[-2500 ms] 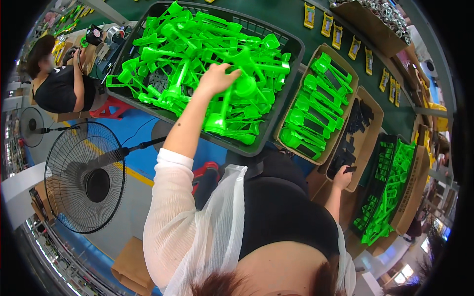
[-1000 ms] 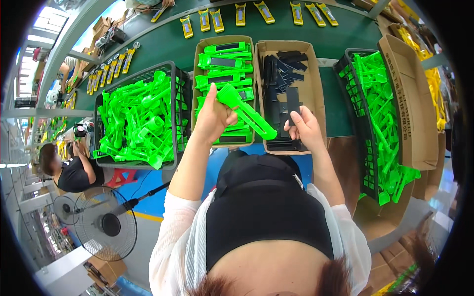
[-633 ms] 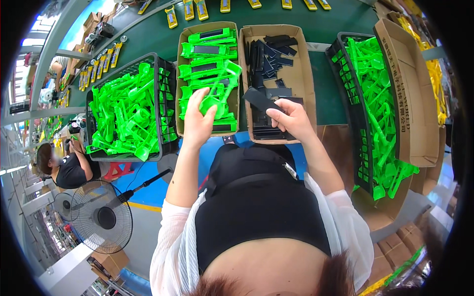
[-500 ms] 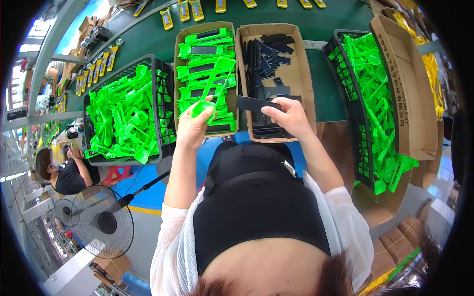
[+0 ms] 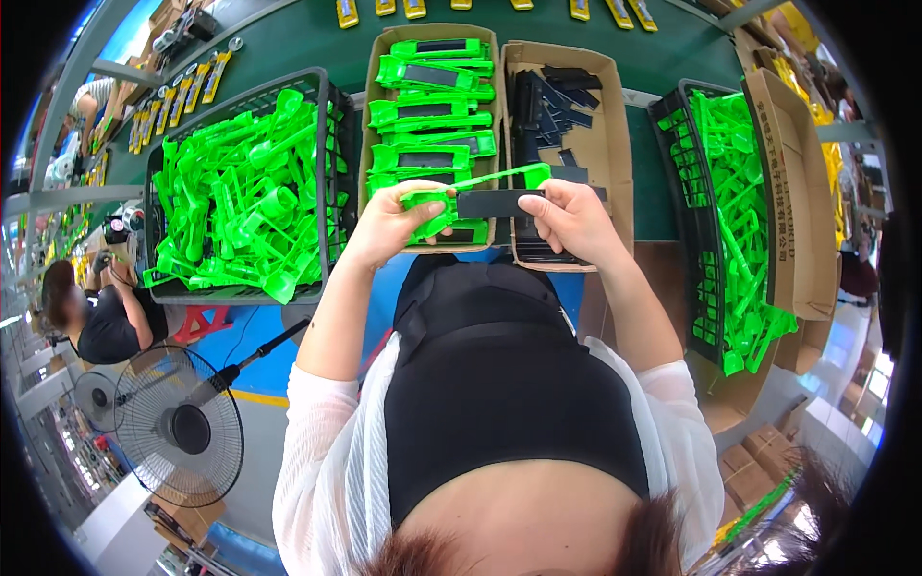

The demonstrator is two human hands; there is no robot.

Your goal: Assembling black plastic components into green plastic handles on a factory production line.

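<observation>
My left hand [image 5: 396, 223] grips a thin bright green plastic frame [image 5: 499, 176] with an open side and a long edge that reaches over to my right fingers. In my right hand [image 5: 578, 226], a flat black strip [image 5: 488, 204] is pinched between thumb and fingers, its left end at the green frame near my left thumb. Whether that end sits inside the frame I cannot tell. Behind my left hand, a cardboard box [image 5: 371, 101] holds rows of green frames with black strips [image 5: 434, 113] in them. Behind my right, another cardboard box [image 5: 615, 115] contains loose black strips [image 5: 562, 96].
At the left stands a black crate [image 5: 338, 144] heaped with green plastic pieces [image 5: 245, 192]. Another black crate [image 5: 677, 144] of green pieces is at the right, beside a tilted cardboard box [image 5: 807, 211]. A fan [image 5: 190, 429] and a seated person [image 5: 106, 307] are at lower left.
My hands have come together, bringing the black strip to the green frame. The frame has turned from upright to nearly level. The view has shifted slightly.
</observation>
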